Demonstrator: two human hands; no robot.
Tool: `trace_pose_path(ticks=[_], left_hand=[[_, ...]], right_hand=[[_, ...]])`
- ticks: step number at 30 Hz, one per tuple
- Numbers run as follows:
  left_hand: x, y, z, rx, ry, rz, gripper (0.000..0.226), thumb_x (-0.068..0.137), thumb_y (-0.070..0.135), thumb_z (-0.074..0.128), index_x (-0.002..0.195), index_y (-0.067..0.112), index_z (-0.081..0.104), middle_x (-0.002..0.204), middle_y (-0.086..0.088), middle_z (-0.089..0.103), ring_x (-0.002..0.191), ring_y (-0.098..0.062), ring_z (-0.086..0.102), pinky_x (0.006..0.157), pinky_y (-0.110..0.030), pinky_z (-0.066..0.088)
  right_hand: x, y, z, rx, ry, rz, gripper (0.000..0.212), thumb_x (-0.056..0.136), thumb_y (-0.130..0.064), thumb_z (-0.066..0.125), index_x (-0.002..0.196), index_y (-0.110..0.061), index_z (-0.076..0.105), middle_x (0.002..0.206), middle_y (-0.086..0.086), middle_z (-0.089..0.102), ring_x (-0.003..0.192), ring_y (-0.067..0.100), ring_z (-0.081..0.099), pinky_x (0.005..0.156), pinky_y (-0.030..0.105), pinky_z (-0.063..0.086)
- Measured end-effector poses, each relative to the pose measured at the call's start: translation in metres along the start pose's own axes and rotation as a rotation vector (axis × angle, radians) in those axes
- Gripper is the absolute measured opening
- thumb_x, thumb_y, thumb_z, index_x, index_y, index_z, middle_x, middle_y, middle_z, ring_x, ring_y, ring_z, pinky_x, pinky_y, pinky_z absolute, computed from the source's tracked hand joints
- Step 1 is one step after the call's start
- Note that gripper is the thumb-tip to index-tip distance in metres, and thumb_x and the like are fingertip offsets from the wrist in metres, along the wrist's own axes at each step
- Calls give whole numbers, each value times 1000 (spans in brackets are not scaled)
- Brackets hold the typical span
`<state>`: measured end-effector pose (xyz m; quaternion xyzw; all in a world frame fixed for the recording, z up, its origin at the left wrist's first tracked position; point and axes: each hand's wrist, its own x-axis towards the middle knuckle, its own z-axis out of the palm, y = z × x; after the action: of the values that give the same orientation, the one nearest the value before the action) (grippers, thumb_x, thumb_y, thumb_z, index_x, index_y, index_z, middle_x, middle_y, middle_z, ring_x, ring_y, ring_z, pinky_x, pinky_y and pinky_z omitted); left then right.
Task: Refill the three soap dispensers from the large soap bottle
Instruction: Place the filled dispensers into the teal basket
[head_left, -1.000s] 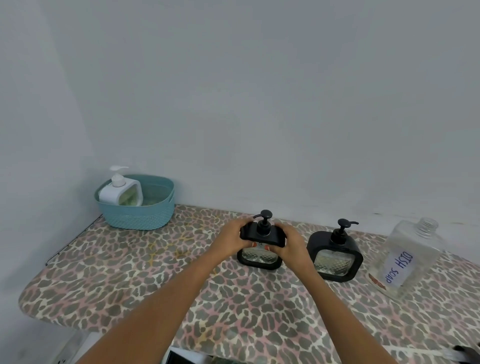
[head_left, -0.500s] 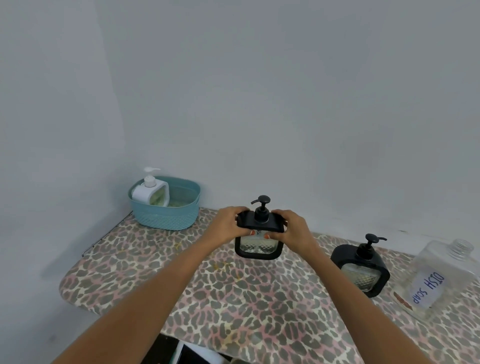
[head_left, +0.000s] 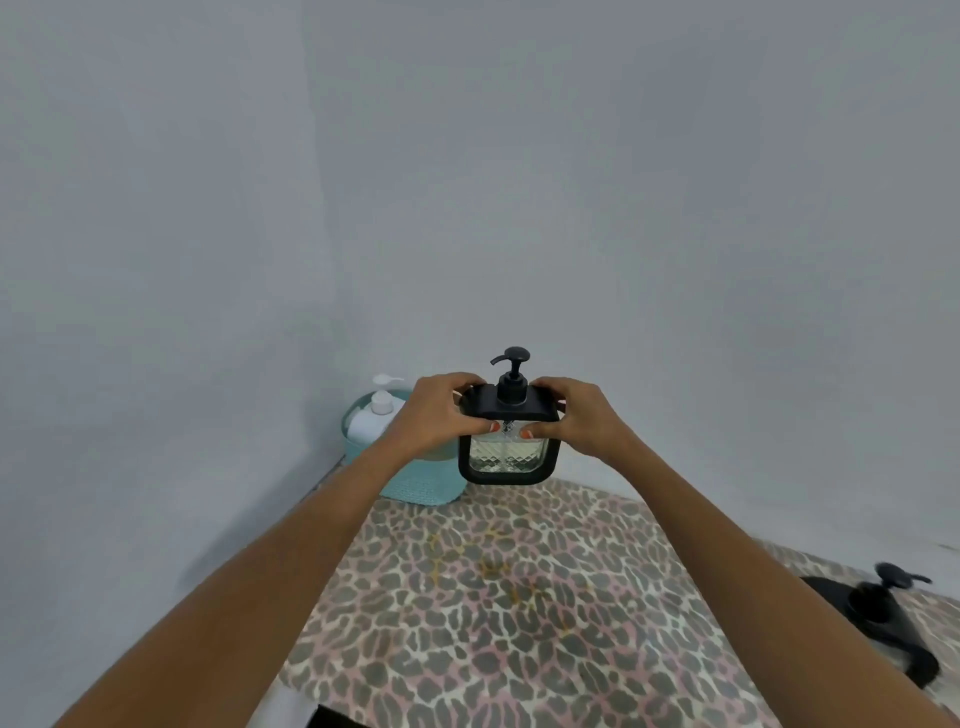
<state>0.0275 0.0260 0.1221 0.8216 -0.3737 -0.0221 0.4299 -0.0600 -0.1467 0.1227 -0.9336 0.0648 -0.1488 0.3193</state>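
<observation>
A black-framed glass soap dispenser (head_left: 508, 452) with a black pump is held upright in the air above the back of the table. My left hand (head_left: 441, 415) grips its top left corner and my right hand (head_left: 574, 418) grips its top right corner. A white dispenser (head_left: 370, 418) stands inside the teal basket (head_left: 421, 486) at the back left, partly hidden by my left hand. A second black dispenser (head_left: 883, 618) sits blurred at the right edge of the table. The large soap bottle is out of view.
The table (head_left: 519, 613) carries a leopard-print cover, with its left edge curving toward me. Grey walls meet in a corner behind the basket. A dark object (head_left: 332, 719) shows below the table's front edge.
Both hands have lifted the black dispenser off the table and carried it left toward the basket. The view swung left, so the large bottle left the frame.
</observation>
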Motion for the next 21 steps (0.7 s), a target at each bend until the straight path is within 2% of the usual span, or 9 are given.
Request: trace_pose_path(ticks=[4, 9, 12, 17, 21], left_hand=[[16, -18, -26, 3, 69, -31, 47, 66, 15, 79, 110, 15, 62, 99, 2, 63, 88, -11, 57, 67, -9, 40], [31, -44, -41, 1, 156, -83, 47, 66, 15, 79, 108, 13, 60, 96, 1, 61, 86, -13, 56, 66, -12, 41], [37, -59, -41, 8, 193, -115, 48, 65, 16, 79, 108, 13, 58, 94, 2, 58, 85, -14, 55, 72, -20, 42], [44, -85, -29, 50, 208, -189, 55, 64, 23, 80, 111, 12, 54, 105, -6, 63, 89, -20, 59, 79, -30, 50], [41, -105, -15, 86, 201, -242, 54, 64, 29, 80, 108, 12, 54, 102, -3, 61, 86, -15, 56, 72, -26, 45]], right_hand=[[42, -15, 9, -25, -61, -63, 51, 68, -10, 79, 114, -4, 58, 108, 14, 63, 103, 28, 57, 95, 39, 45], [87, -23, 26, -9, -127, -98, 54, 68, -4, 78, 116, -2, 56, 111, 16, 61, 106, 30, 55, 97, 40, 43], [110, -21, 40, -32, -166, -117, 56, 70, 0, 75, 121, -2, 52, 117, 17, 58, 110, 30, 52, 98, 38, 42], [138, -8, 67, -112, -247, -117, 65, 69, 5, 72, 128, -2, 45, 126, 16, 51, 115, 29, 48, 94, 31, 38], [150, 2, 87, -175, -314, -116, 66, 69, 6, 71, 129, -4, 47, 126, 15, 53, 116, 29, 48, 90, 27, 35]])
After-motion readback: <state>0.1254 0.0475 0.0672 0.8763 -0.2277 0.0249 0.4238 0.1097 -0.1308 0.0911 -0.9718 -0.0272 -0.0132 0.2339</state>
